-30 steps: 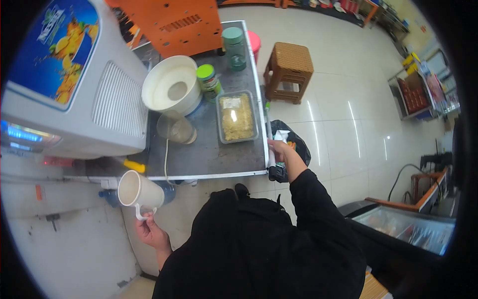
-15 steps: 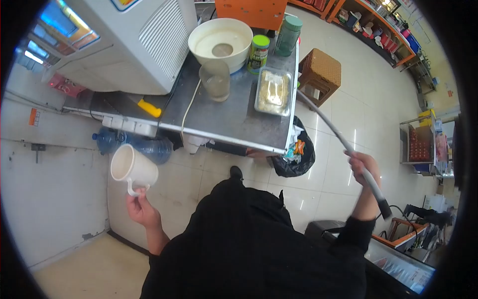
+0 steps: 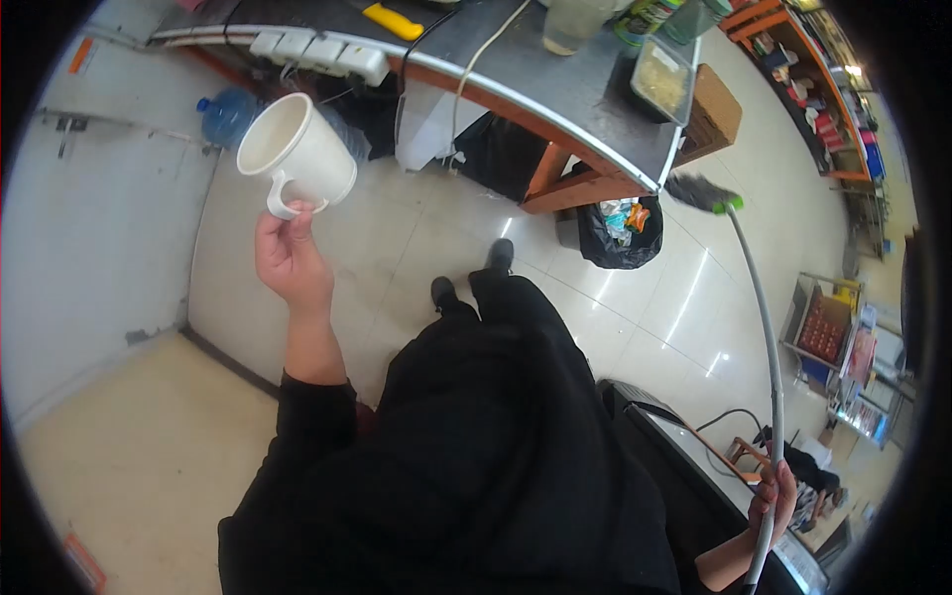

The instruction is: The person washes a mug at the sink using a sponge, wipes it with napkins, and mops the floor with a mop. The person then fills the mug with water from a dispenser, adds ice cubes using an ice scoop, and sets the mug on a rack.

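Note:
A white plastic mug (image 3: 322, 164) hangs tilted at the left, its open mouth facing up and left. My left hand (image 3: 295, 260) pinches the mug's handle from below with thumb and fingers. At the far right, my right hand (image 3: 773, 496) is wrapped round the grey pole of a broom (image 3: 764, 297). The dark bristles and green collar of the broom are at the pole's far end, beside the table corner. The pole's near end runs out of the frame at the bottom.
A dark-topped table (image 3: 555, 89) with a white edge bears a yellow-handled knife (image 3: 393, 20), a clear food box (image 3: 661, 77) and a cup (image 3: 575, 25). Below are a black-bagged bin (image 3: 620, 233), a blue water bottle (image 3: 228, 117) and a power strip (image 3: 322, 52). A brown stool (image 3: 709, 114) stands behind.
The view has tipped down and back from the table. My right hand has moved lower with the broom, whose bristle end now shows. The mug stays in my left hand.

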`<state>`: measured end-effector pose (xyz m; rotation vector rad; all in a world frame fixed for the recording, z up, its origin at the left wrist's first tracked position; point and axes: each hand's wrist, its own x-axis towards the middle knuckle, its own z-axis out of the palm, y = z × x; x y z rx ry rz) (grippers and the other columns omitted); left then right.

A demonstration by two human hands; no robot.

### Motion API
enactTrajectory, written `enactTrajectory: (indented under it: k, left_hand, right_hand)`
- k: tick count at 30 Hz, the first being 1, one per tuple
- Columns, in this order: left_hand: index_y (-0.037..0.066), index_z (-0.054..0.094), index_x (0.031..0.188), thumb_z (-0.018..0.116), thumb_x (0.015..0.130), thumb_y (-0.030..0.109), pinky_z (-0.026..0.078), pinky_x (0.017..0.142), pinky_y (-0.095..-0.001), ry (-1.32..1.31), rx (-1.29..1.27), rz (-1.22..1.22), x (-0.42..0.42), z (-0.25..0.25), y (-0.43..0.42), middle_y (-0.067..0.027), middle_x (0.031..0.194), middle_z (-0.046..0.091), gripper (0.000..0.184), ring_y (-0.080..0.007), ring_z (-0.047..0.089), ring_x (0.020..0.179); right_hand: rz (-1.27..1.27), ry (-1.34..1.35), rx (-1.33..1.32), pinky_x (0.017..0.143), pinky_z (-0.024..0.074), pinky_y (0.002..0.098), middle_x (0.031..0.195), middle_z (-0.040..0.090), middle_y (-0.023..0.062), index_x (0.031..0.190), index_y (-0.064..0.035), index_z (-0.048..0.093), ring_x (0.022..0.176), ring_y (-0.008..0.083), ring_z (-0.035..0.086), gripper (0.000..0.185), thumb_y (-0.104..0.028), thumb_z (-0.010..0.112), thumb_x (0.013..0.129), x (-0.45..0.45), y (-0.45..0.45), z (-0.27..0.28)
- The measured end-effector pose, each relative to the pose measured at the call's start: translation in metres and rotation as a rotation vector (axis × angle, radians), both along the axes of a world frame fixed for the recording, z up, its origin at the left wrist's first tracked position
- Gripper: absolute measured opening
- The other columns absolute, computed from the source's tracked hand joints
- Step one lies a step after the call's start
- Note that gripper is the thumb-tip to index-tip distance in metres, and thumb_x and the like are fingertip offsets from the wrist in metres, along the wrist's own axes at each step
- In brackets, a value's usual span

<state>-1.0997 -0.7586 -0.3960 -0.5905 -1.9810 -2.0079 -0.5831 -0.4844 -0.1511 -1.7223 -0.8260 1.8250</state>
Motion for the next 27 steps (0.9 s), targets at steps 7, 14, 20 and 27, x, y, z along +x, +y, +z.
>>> enactTrajectory:
  k: [7,14,20,27]
  left_hand:
    - [-0.002,0.052,0.094,0.052,0.085,0.002,0.041,0.08,-0.0242,-0.09,-0.022,0.145,0.047,-0.022,-0.065,-0.0058,0.091,0.057,0.009,-0.0117,0.054,0.085]
    - [-0.001,0.053,0.094,0.052,0.085,0.001,0.041,0.082,-0.0253,-0.075,-0.02,0.34,0.119,-0.017,-0.072,-0.0061,0.092,0.057,0.009,-0.0122,0.053,0.087]
    - [-0.001,0.053,0.097,0.052,0.086,0.002,0.042,0.084,-0.0282,-0.081,-0.051,0.421,0.189,-0.012,-0.064,-0.0082,0.093,0.058,0.012,-0.0141,0.054,0.088]
    - [-0.002,0.052,0.097,0.05,0.086,0.002,0.042,0.083,-0.0294,0.007,-0.123,0.491,0.246,0.001,-0.061,-0.0092,0.09,0.059,0.012,-0.0153,0.054,0.087]
  right_hand:
    - [0.029,-0.131,-0.269,0.03,0.0335,0.0138,0.063,0.045,-0.0018,0.108,0.0011,0.046,0.042,0.0011,0.04,0.031,-0.023,0.048,0.088,0.027,0.039,-0.037]
    - [0.023,-0.06,-0.738,0.032,0.0369,0.0147,0.059,0.042,-0.0031,0.11,0.0053,0.044,0.044,-0.0001,0.041,0.031,-0.015,0.042,0.087,0.025,0.091,-0.087]
    - [0.24,0.083,-1.055,0.04,0.0388,0.0209,0.066,0.042,0.0026,0.124,0.0062,0.031,0.049,0.0057,0.044,0.039,-0.008,0.037,0.088,0.006,0.094,-0.095]
    - [0.709,0.037,-1.067,0.034,0.0343,0.0181,0.066,0.041,0.0027,0.13,-0.0002,0.026,0.045,0.0046,0.04,0.047,-0.005,0.044,0.087,-0.012,0.091,-0.15]
